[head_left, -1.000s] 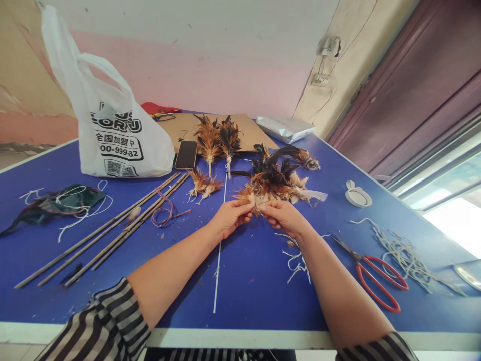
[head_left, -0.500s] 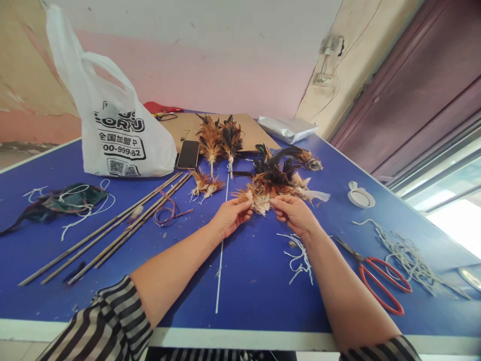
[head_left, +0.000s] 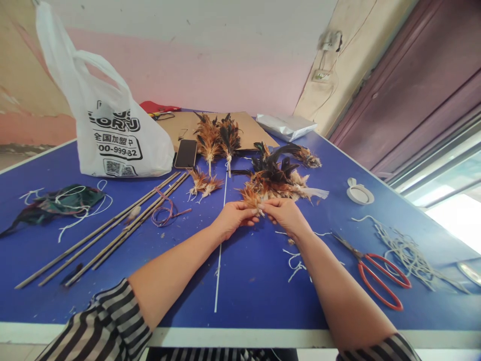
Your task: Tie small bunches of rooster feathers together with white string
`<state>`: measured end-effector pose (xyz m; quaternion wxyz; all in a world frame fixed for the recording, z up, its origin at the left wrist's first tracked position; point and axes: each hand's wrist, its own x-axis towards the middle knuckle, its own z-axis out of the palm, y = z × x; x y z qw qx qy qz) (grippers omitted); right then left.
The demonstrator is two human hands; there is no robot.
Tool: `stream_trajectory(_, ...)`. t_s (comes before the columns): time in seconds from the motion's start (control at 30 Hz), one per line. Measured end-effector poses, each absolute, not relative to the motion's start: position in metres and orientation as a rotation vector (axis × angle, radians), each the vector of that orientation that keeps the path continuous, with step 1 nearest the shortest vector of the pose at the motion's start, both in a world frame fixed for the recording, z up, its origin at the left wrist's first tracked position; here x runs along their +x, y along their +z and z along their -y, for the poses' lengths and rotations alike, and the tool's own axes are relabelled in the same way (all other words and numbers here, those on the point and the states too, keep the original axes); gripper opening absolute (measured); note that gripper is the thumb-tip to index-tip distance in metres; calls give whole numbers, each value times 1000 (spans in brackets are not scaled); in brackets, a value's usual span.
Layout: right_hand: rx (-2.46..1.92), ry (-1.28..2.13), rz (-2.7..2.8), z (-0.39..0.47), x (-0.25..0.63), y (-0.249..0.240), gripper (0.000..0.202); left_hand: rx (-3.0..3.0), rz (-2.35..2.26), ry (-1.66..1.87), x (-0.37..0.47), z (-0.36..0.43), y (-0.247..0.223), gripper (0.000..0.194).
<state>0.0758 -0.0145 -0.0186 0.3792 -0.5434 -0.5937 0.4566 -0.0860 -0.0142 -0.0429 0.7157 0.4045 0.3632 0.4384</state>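
My left hand (head_left: pixel 237 219) pinches a small bunch of brown feathers (head_left: pixel 251 197) near its pale base. My right hand (head_left: pixel 282 214) is closed at the same base from the other side, fingertips almost meeting the left ones. Just beyond lies a loose pile of black, brown and cream feathers (head_left: pixel 278 175). Two finished-looking feather bundles on short sticks, one brown (head_left: pixel 207 140) and one darker (head_left: pixel 230 138), lie farther back. Two small tied feather tufts (head_left: pixel 205 184) rest left of my hands. White strings (head_left: pixel 295 263) lie partly behind my right forearm.
Red-handled scissors (head_left: pixel 370 271) and a heap of pale string (head_left: pixel 408 255) lie at right, a white tape roll (head_left: pixel 359 192) beyond. Thin sticks (head_left: pixel 124 220), purple cord (head_left: pixel 165 213), a phone (head_left: pixel 186 153) and a white plastic bag (head_left: pixel 120 135) occupy the left. Cardboard (head_left: pixel 255 130) lies at the back.
My hands have drawn closer together, the right one moving left. The feathers between them are now gathered into a tighter bunch. The view has shifted slightly.
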Motion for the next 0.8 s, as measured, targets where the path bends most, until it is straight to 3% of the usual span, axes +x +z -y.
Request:
stream_trajectory(0.4,-1374,1141,1588,21,66,-10,17,853,-814,979,-87,15,-40,23)
stream_trajectory(0.67,-1180,525,2066,25,65,-10,22,868,-857,954,-89,12,-43,21)
stream_trajectory(0.8,-1126,574,2113,27,64,-4,26,799,-805,910,-93,9,-44,20)
